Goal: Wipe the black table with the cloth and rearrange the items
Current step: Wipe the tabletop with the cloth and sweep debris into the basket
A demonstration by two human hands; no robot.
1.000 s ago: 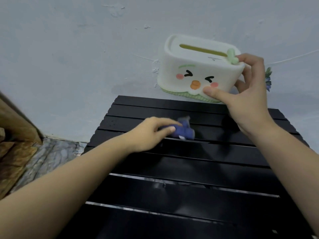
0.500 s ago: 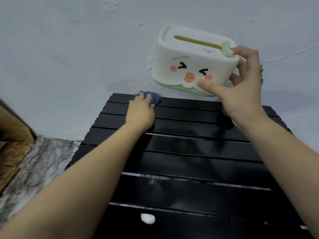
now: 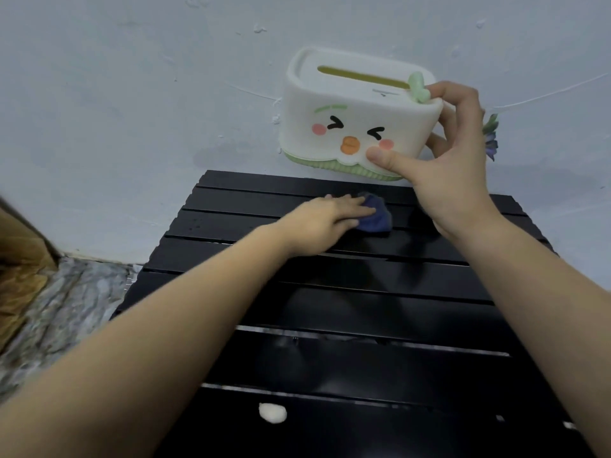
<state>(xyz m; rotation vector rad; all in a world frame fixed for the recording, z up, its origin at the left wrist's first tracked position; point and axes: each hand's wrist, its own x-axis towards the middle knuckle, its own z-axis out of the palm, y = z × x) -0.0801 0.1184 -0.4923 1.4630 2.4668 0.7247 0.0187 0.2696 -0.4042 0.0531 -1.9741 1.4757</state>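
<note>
A black slatted table [image 3: 347, 325] fills the lower middle of the view. My left hand [image 3: 317, 223] lies flat on a small dark blue cloth [image 3: 375, 217], pressing it onto the far slats. My right hand [image 3: 453, 170] grips a white tissue box [image 3: 350, 117] with a cartoon duck face and a green base, held in the air above the table's far edge, close to the wall. A small white blob [image 3: 272, 412] sits on a near slat.
A pale blue wall [image 3: 132, 94] stands right behind the table. A blue and green artificial flower [image 3: 491, 137] shows behind my right hand. Marbled floor [image 3: 66, 309] and a brown wooden object [image 3: 20, 276] lie to the left.
My left hand slid the cloth from the middle slats to the far left corner, then rightwards along the far slats. The tissue box stays lifted in my right hand.
</note>
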